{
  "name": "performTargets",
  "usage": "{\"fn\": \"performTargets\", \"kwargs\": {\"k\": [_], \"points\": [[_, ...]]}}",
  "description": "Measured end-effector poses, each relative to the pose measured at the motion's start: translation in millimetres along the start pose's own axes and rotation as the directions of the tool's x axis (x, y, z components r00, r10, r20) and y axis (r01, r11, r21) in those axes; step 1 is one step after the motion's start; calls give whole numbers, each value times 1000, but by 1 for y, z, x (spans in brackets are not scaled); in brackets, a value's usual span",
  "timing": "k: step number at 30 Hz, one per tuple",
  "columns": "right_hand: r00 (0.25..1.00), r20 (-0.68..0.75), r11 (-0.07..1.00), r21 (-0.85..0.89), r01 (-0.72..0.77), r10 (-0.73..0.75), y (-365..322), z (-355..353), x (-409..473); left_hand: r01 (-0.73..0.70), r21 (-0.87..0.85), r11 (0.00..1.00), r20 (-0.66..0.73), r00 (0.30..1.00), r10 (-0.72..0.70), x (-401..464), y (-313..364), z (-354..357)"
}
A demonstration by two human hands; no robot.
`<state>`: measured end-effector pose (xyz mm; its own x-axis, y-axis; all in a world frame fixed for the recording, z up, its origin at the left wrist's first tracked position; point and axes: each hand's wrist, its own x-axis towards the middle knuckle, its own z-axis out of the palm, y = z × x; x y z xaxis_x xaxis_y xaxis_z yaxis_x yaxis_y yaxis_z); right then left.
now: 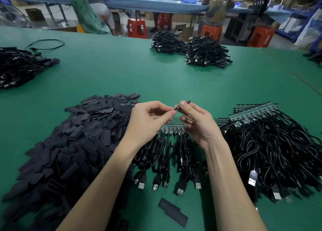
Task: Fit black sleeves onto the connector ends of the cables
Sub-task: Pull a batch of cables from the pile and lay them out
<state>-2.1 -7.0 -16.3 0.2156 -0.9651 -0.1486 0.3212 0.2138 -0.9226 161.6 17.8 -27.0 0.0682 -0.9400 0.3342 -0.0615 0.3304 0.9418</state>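
My right hand [195, 119] pinches a flat black sleeve [186, 102] between thumb and forefinger, seen edge-on above the table. My left hand [149, 119] is curled beside it, fingertips at the sleeve's near end [176, 108]. Below my hands lies a row of black cables [167, 154] with small circuit-board ends [171, 127] pointing away and USB plugs toward me. A big heap of black sleeves [73, 143] lies to the left. A larger batch of cables with circuit-board ends [271, 143] lies to the right.
Two loose sleeves [172, 211] lie near the front edge of the green table [122, 70]. Piles of coiled cables sit at the far middle [196, 49] and far left [19, 67]. People sit on red stools at a blue bench behind.
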Motion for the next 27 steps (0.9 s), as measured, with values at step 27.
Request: {"fn": "performTargets", "kwargs": {"k": [27], "points": [[959, -96, 961, 50, 272, -266, 3, 10, 0, 82, -110, 991, -20, 996, -85, 0, -2, 6]]}}
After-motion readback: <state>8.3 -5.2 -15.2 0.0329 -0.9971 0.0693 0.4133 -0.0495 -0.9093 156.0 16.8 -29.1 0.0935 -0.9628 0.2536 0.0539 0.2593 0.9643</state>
